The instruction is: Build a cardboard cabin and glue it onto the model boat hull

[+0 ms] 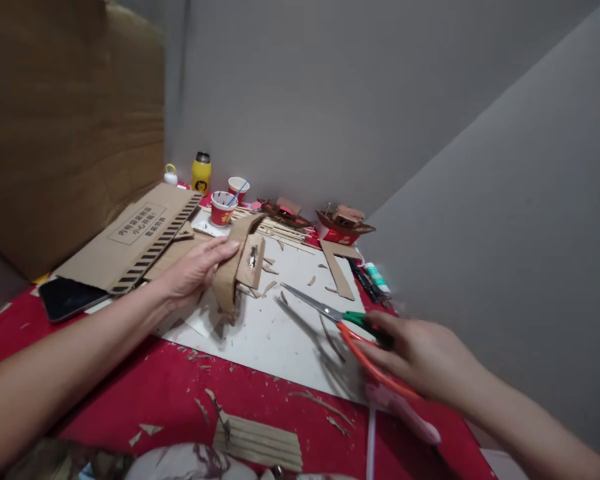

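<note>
Your left hand [197, 270] is closed on a bent cardboard strip [245, 230], thumb on top, fingers partly hidden; strip is held up over the left part of the white board [295, 340]. A smaller cardboard block [251, 260] with a dark, torn-looking patch sits right against the strip; can't tell if they're joined. Your right hand [420, 350] is curled round the green and orange handles of the scissors [330, 312], tips pointing left toward the cardboard but apart from it. Blades look together or nearly so. Scissors are above the right part of the board, shadow below.

Cardboard scraps [269, 288] are scattered on the board, more on the red-covered worktop [120, 380]. Corrugated piece [267, 440] lies nearest you. Printed cardboard box [155, 223] is left of your left hand, dark flat device [73, 299] poking out under it. Behind: yellow bottle [201, 175], two paper cups, front one [223, 212] with a blue stick, and two model boats [347, 219]. Pens [367, 283] lie along the right edge.
</note>
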{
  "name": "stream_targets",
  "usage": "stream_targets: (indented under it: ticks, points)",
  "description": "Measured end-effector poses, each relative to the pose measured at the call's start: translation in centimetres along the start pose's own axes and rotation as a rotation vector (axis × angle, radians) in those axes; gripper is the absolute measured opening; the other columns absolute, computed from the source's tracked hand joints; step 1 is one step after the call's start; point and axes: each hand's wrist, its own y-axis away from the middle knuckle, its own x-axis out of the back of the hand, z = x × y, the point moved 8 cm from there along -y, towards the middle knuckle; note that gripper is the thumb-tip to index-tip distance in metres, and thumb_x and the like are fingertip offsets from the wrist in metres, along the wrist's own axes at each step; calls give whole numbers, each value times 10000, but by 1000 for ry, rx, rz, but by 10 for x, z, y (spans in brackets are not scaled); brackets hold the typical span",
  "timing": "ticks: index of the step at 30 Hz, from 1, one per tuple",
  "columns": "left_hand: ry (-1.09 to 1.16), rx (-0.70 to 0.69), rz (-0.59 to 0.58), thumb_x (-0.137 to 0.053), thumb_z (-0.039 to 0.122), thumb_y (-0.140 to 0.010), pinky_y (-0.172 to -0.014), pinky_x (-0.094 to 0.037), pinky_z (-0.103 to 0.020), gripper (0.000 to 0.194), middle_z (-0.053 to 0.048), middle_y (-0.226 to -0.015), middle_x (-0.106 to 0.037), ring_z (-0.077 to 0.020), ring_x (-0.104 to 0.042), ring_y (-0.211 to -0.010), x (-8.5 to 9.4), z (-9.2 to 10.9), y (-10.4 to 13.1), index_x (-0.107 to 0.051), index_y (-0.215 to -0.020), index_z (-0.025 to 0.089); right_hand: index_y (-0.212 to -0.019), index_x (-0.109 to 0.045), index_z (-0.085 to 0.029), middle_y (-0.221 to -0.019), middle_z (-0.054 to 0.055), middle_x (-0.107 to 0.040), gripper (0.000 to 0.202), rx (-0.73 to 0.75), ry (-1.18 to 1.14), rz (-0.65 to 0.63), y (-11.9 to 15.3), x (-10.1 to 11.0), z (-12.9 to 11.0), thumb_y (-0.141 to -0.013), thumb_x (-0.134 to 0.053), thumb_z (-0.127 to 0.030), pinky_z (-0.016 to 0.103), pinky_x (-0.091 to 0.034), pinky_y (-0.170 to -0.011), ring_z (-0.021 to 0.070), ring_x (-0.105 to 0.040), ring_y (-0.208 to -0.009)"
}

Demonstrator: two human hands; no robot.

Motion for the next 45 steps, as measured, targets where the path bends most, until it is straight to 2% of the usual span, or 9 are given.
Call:
stream_targets:
  ticks: [6, 11, 15, 18, 28, 32, 37, 40, 45]
  points:
    - [6, -31, -23, -777, 281, -739, -642, -544, -208, 424, -47, -967, -724, -143, -681, -753, -10, 3, 10, -617, -1116, 173, -798, -663, -161, -680, 118, -691, 286, -18, -48, 93, -42, -46, -8, -859, -557, -419, 305, -398, -481, 272, -665, -589]
    - [-106, -93, -22, -770, 272, -756, -794, -570, -264, 577, -81, -1213, -676, -231, -658, -1073, -15, 2, 17, -528, -1276, 212, -983, -668, -159, -943, 123, -709, 220, 73, -286, 326, -27, 2, -41, -920, -502, -289, 325, -523, -698, 221, -679, -845]
    - [-211, -179, 25, -803, 237, -724, -969, -520, -310, 712, -92, -1368, -594, -265, -543, -1270, -16, 0, 18, -466, -1351, 229, -1054, -652, -178, -758, 12, -713, 190, 308, -848, 565, 7, 55, -90, -949, -515, -259, 224, -534, -590, 103, -638, -586]
    - [-288, -225, 11, -820, 234, -705, -998, -514, -356, 880, -107, -1369, -592, -273, -578, -1234, -23, -1, 20, -344, -1445, 249, -1096, -647, -157, -844, 24, -754, 202, 416, -988, 661, 14, 68, -113, -915, -559, -159, 188, -543, -610, 86, -668, -617]
    - [-605, -398, 159, -850, 275, -655, -1036, -486, -412, 1021, -125, -1507, -419, -302, -523, -1293, -21, 0, 32, -252, -1482, 305, -1159, -592, -122, -930, 95, -773, 255, 494, -479, 674, -8, 38, -128, -971, -427, -169, 254, -574, -659, 160, -737, -742]
    - [-423, -353, 201, -846, 276, -659, -1000, -515, -397, 900, -134, -1374, -563, -290, -594, -1213, -19, -5, 29, -328, -1394, 258, -1189, -549, -150, -1009, 104, -742, 278, 392, -647, 715, -12, 42, -117, -919, -548, -216, 290, -577, -714, 186, -721, -842]
    - [-242, -358, 199, -805, 254, -716, -985, -514, -328, 727, -92, -1337, -606, -248, -592, -1212, -22, -4, 29, -409, -1326, 254, -1503, -221, -176, -1445, 193, -479, 919, 198, -905, 466, -26, 21, -111, -771, -740, -373, 498, -463, -1027, 309, -487, -1311]
    - [-233, -326, 171, -798, 280, -723, -1005, -493, -335, 748, -97, -1341, -605, -249, -577, -1227, -28, -7, 33, -396, -1352, 238, -1535, -136, -207, -1356, 160, -575, 991, 128, -1171, 295, -29, 5, -113, -766, -746, -351, 455, -483, -1012, 270, -553, -1253]
    - [-313, -175, 51, -801, 324, -715, -1033, -471, -391, 847, -134, -1372, -578, -281, -561, -1248, -36, -20, 29, -327, -1409, 222, -1514, -241, -238, -1210, 116, -663, 871, 102, -1145, 448, -18, 1, -95, -792, -725, -292, 420, -509, -965, 243, -633, -1119]
